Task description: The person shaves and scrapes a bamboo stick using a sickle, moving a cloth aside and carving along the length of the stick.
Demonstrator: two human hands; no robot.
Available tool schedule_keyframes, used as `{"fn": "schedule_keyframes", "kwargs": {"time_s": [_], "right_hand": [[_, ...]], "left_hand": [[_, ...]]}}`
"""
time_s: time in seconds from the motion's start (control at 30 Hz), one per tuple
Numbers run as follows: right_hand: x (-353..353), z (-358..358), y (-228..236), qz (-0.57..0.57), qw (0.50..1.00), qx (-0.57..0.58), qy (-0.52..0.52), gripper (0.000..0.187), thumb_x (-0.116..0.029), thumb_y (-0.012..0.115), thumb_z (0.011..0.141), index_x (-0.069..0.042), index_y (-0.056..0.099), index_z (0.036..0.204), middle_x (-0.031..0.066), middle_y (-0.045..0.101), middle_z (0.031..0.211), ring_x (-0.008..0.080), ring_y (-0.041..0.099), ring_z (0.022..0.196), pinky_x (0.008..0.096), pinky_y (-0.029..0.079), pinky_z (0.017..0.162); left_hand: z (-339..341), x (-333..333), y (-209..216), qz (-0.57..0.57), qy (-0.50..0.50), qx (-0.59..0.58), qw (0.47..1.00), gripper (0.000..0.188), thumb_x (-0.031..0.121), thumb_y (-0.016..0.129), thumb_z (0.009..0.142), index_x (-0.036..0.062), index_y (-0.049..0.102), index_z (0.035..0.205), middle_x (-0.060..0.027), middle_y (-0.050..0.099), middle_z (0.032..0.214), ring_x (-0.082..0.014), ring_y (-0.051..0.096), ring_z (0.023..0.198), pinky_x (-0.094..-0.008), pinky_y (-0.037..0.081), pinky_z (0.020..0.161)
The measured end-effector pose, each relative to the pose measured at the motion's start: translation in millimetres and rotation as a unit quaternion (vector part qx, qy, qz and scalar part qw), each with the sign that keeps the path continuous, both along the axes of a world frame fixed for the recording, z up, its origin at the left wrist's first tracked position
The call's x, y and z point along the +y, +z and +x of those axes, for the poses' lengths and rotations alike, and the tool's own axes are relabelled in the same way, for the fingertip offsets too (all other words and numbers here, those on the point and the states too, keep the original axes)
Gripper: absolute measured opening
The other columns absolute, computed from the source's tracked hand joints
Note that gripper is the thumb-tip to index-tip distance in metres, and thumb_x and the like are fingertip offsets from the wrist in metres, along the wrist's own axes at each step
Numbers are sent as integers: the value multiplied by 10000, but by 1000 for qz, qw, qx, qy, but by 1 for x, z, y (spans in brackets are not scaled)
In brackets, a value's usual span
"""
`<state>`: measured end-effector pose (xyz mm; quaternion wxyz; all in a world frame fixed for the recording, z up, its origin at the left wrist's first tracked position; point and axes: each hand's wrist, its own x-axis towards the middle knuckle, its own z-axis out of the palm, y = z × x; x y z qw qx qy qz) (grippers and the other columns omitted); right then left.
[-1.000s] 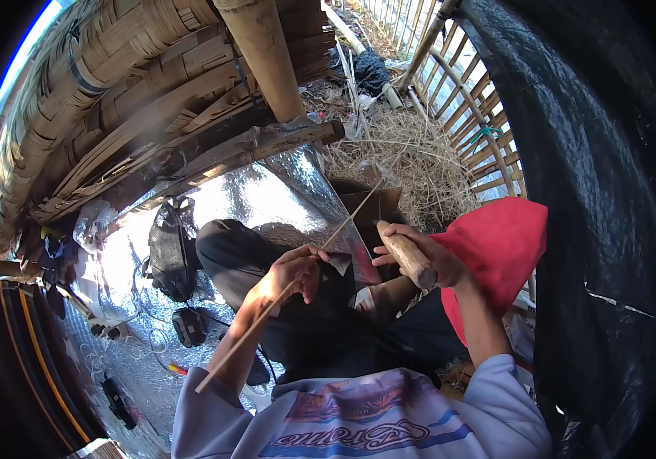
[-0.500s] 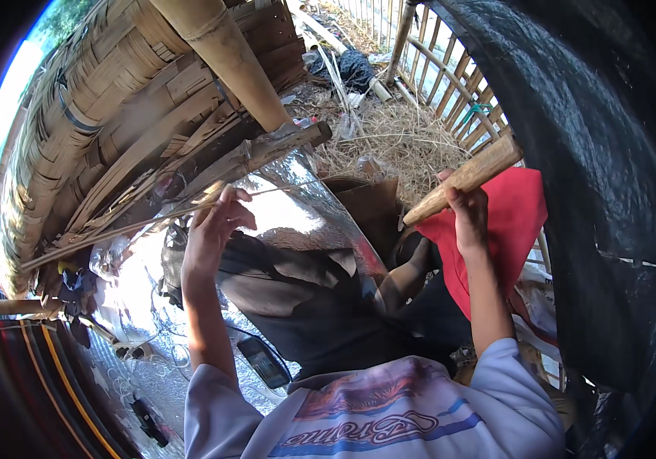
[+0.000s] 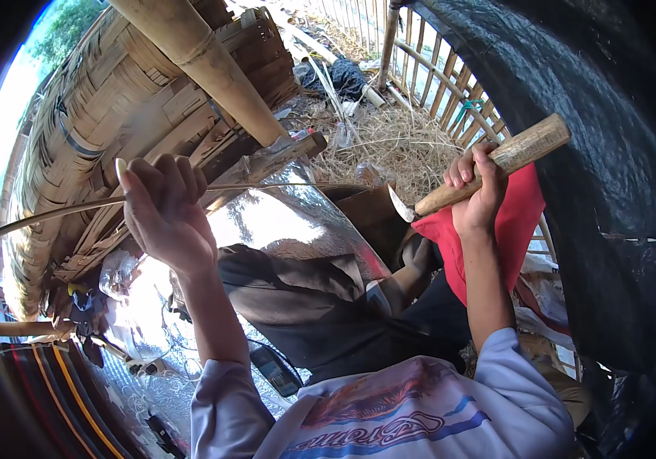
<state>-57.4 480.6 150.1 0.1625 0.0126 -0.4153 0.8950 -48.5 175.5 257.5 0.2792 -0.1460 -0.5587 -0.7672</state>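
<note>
My left hand [image 3: 171,218] is raised at the left with its fingers closed around a long, thin bamboo strip [image 3: 60,213]. The strip bows out past the hand to the left, and its other end runs right toward the blade. My right hand [image 3: 477,191] grips a knife by its thick wooden handle [image 3: 535,145], which slants up to the right. A short, curved, pale blade [image 3: 401,205] sticks out at the handle's lower left end. Whether strip and blade touch, I cannot tell. Red cloth [image 3: 523,203] lies behind and below my right hand, over my leg.
A woven bamboo wall [image 3: 106,84] and a bamboo pole [image 3: 213,57] rise at the left. Dry straw [image 3: 397,145] lies ahead, by a slatted fence [image 3: 443,80]. Black sheeting [image 3: 603,176] hangs at the right. A phone [image 3: 274,371] lies beside my lap on silvery sheeting.
My left hand has moved left and upward, and the strip now bows beside it. The knife has shifted slightly right and up, and its blade shows more clearly.
</note>
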Motion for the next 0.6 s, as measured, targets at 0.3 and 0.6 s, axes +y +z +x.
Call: {"fn": "schedule_keyframes", "kwargs": {"time_s": [0.3,0.6], "right_hand": [[-10,-3,49,13,995,95,-7,99,-161,576,861,-104,497,877,-3,423,603,105,415,526,283,370,528],[-38,0,107,48,980,184,-59,106,-202,490,903,-113,452,861,-19,371,614,93,380,548,260,348,534]], "left_hand": [[-20,35,24,7,-18,12,1000,396,342,379,1002,122,295,685,28,165,579,-94,128,521,-274,138,471],[-33,55,62,-27,28,-42,998,412,383,337,1013,81,421,746,28,332,600,-62,296,523,-231,258,485]]}}
